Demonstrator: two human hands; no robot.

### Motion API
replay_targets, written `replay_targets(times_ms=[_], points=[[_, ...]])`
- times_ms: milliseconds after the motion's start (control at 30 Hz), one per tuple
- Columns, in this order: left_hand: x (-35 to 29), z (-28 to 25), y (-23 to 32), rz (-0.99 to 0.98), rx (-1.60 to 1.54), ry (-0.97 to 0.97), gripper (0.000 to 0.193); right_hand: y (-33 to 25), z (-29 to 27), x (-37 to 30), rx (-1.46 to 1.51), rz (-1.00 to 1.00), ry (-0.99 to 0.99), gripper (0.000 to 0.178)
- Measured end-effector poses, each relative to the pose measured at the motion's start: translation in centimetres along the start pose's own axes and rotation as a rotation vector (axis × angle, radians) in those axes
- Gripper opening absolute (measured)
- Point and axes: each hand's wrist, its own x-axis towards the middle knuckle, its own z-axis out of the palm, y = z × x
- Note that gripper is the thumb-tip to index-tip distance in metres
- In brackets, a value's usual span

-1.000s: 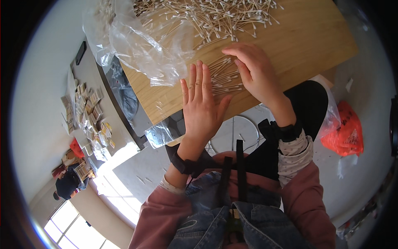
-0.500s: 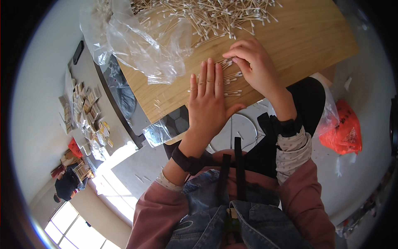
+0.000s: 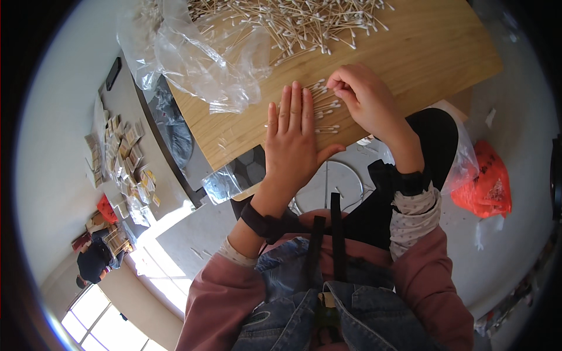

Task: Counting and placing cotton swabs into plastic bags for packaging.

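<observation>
My left hand [image 3: 292,137] lies flat, fingers stretched forward, over several cotton swabs [image 3: 328,107] on the wooden table [image 3: 421,55]. Their white tips stick out to the right from under its fingers. To the right, my right hand [image 3: 364,99] is closed in a pinch, thumb against the curled forefinger, at the tips of the farthest swabs in this row. Whether a swab is between those fingers is hidden. Beyond both hands spreads a large loose heap of cotton swabs [image 3: 310,23].
A crumpled clear plastic bag [image 3: 205,64] covers the table's far left. Many small packs [image 3: 126,155] lie at left, near a dark phone [image 3: 113,74]. Right of my leg sits a red plastic bag [image 3: 483,181]. Another person [image 3: 93,260] is at the far left.
My right hand has shifted slightly to the right and nearer to me, away from the left fingertips, exposing more swab tips. My left hand stays pressed flat in nearly the same place.
</observation>
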Motion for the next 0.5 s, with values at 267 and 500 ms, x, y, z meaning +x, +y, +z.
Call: replay_targets(times_ms=[267,500], points=[[0.2,0.4,0.0,0.015,-0.045,0.042,0.115,-1.0,0.8,-0.3,-0.037,0.006,-0.005,0.007],[-0.3,-0.2,0.2,-0.071,-0.211,0.107,0.112,-1.2,0.2,-0.8,0.091,0.064,0.021,0.033]])
